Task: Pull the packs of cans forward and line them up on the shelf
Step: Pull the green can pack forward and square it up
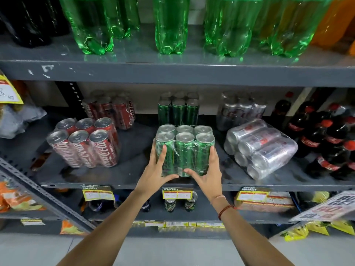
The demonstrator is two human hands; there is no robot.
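A shrink-wrapped pack of green cans (185, 148) stands upright near the front edge of the grey middle shelf (119, 181). My left hand (155, 169) grips its left side and my right hand (208, 169) grips its right side, thumbs under the front. Behind it stands a second green pack (178, 110). To the left a red cola pack (84, 143) stands tilted, with another red pack (109, 110) further back. On the right a silver can pack (263, 148) lies on its side, and another silver pack (240, 110) stands behind it.
Dark cola bottles (326, 143) crowd the shelf's right end. Green bottles (171, 25) fill the shelf above. Yellow price tags (176, 192) hang on the front lip. A slanted metal bar (44, 194) crosses the lower left. Snack bags and cans sit on lower shelves.
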